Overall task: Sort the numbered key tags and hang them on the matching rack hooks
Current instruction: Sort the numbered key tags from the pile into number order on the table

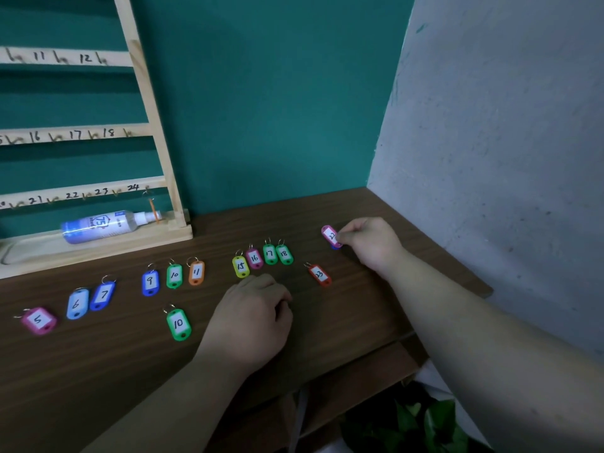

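Note:
Numbered key tags lie in a row on the brown table (327, 322): pink 5 (39, 320), blue 6 (77, 304) and 7 (103, 295), then 9, 10 and orange 11 (196, 273), a second green 10 (178, 324), and 15 to 18 around green 17 (270, 254). A red tag 23 (319, 274) lies apart. My right hand (369, 243) pinches a pink tag 22 (330, 236), with something blue under it. My left hand (251, 318) rests on the table with fingers curled, holding nothing visible. The wooden rack (157, 132) with numbered hooks stands at the back left.
A spray bottle (108, 223) lies on the rack's base. An orange loop hangs at hook 24 (151, 207). A grey wall (490, 125) bounds the table on the right. Green leaves (425, 420) show below the table's front edge.

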